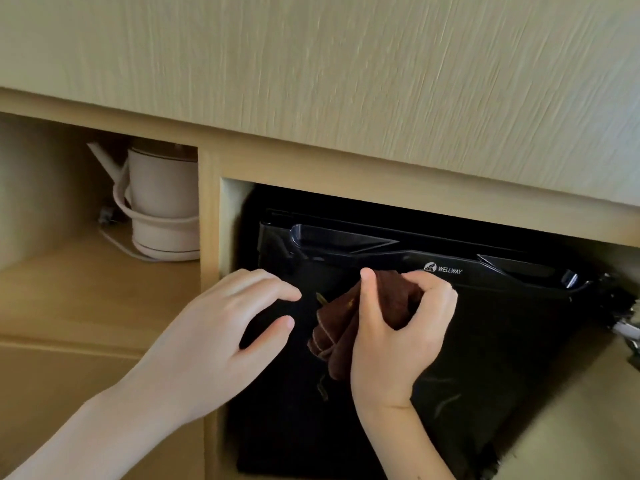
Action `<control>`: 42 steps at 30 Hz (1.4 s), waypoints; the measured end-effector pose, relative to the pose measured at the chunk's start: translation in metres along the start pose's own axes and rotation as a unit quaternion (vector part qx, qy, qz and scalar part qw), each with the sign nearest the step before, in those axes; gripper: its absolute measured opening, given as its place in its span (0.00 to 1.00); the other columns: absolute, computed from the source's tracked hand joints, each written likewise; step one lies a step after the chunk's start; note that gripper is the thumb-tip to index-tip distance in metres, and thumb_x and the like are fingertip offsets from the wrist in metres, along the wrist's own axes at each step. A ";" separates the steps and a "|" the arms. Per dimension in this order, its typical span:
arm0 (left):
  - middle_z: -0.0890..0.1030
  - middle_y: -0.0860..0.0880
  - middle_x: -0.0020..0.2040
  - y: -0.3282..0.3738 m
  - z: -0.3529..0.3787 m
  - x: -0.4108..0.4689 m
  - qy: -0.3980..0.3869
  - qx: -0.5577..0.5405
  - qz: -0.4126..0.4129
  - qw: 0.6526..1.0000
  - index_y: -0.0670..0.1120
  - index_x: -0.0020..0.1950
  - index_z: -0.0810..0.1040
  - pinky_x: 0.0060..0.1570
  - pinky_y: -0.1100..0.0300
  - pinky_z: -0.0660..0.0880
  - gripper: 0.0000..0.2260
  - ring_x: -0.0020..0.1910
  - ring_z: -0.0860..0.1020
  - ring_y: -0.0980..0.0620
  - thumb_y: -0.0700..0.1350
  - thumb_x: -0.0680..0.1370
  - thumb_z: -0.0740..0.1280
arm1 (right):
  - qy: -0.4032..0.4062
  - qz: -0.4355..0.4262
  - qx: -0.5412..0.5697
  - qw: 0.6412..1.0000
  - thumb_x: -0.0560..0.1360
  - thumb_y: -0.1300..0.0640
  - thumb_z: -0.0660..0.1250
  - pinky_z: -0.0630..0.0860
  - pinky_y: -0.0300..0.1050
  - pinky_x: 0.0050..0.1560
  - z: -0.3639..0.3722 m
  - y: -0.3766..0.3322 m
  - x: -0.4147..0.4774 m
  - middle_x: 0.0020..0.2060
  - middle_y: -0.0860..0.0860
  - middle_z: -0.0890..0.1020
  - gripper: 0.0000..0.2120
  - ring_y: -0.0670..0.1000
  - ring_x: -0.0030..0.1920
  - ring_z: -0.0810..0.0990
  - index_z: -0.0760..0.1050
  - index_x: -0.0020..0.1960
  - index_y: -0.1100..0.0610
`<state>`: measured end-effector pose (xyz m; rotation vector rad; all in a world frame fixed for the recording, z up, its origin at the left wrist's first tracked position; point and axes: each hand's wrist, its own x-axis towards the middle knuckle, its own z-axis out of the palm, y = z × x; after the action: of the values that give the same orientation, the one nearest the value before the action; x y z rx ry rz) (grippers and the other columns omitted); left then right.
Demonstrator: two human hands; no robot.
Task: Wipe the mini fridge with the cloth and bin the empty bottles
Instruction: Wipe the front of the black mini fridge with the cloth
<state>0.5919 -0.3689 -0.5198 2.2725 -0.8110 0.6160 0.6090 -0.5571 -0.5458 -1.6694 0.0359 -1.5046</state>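
Head view: cloth (349, 327), dark brown, bunched into folds, held against the front of the mini fridge (502, 348), at the upper middle of the door, just under the white logo (443, 269).

Right hand (398, 337) grips the cloth. The thumb points up along its left side, the fingers are curled over the top, and loose folds hang out below and left of the palm.

Left hand (221, 327) is just beside the cloth, near the door's left edge. Its fingers are spread, lightly bent, and hold nothing. Whether the fingertips touch the door cannot be told.

The fridge is black and glossy, with a recessed strip along its top edge. It sits in the right compartment of a light wooden cabinet (209, 216).

In the left compartment a pale kettle (162, 202) stands against the divider, with its cord (138, 213) looped round the lower body.

A metal hinge (627, 330) is at the right edge of the fridge compartment. The wood panel above is blurred.
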 end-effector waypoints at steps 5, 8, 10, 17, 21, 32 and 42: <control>0.78 0.60 0.55 0.006 0.003 -0.006 -0.015 0.068 0.059 0.996 0.50 0.60 0.80 0.57 0.71 0.68 0.16 0.56 0.74 0.63 0.53 0.79 0.59 | 0.005 0.003 -0.018 1.000 0.73 0.50 0.74 0.71 0.30 0.44 0.002 0.001 0.000 0.45 0.52 0.73 0.16 0.43 0.42 0.73 0.73 0.50 0.59; 0.79 0.57 0.55 0.002 0.002 -0.012 -0.010 0.096 0.070 0.993 0.48 0.60 0.80 0.55 0.65 0.71 0.15 0.56 0.75 0.60 0.51 0.79 0.59 | 0.015 -0.020 -0.037 0.999 0.74 0.52 0.74 0.69 0.27 0.45 0.006 0.002 0.001 0.45 0.51 0.73 0.15 0.43 0.42 0.73 0.73 0.50 0.60; 0.79 0.57 0.54 -0.004 0.003 -0.014 -0.010 0.107 0.064 0.992 0.47 0.60 0.80 0.55 0.65 0.71 0.16 0.56 0.75 0.59 0.51 0.79 0.59 | 0.000 -0.053 -0.058 0.997 0.75 0.51 0.73 0.70 0.28 0.44 0.010 0.002 -0.002 0.45 0.49 0.72 0.14 0.44 0.41 0.73 0.74 0.49 0.60; 0.79 0.50 0.59 -0.027 0.022 -0.022 0.010 0.172 0.086 0.981 0.43 0.63 0.79 0.58 0.59 0.74 0.15 0.60 0.76 0.52 0.46 0.78 0.65 | -0.132 -0.177 -0.111 0.969 0.75 0.54 0.74 0.75 0.35 0.40 0.006 0.031 -0.049 0.45 0.53 0.75 0.13 0.48 0.42 0.76 0.75 0.49 0.62; 0.71 0.45 0.70 -0.022 0.029 -0.016 0.089 0.138 0.075 0.984 0.40 0.72 0.70 0.71 0.60 0.66 0.23 0.70 0.70 0.49 0.45 0.79 0.66 | -0.139 -0.152 -0.077 0.976 0.73 0.56 0.74 0.78 0.42 0.38 -0.006 0.040 -0.049 0.46 0.49 0.73 0.12 0.48 0.42 0.76 0.75 0.47 0.61; 0.51 0.51 0.81 -0.025 0.056 -0.003 0.117 -0.081 -0.025 0.990 0.50 0.81 0.43 0.64 0.81 0.54 0.37 0.78 0.50 0.63 0.42 0.81 0.64 | -0.067 -0.187 -0.058 0.978 0.76 0.56 0.74 0.69 0.30 0.49 0.015 0.012 -0.006 0.47 0.49 0.72 0.11 0.46 0.46 0.72 0.74 0.51 0.60; 0.51 0.65 0.77 -0.039 0.070 -0.002 0.162 -0.092 -0.023 0.982 0.57 0.80 0.46 0.65 0.80 0.54 0.43 0.75 0.49 0.70 0.38 0.77 0.71 | -0.150 -0.205 -0.071 0.965 0.76 0.54 0.73 0.71 0.29 0.50 -0.013 0.046 -0.029 0.46 0.49 0.74 0.10 0.49 0.44 0.76 0.78 0.47 0.61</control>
<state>0.6318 -0.3933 -0.5848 1.9501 -0.6258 0.8281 0.6137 -0.5772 -0.5972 -2.0995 -0.3959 -1.5510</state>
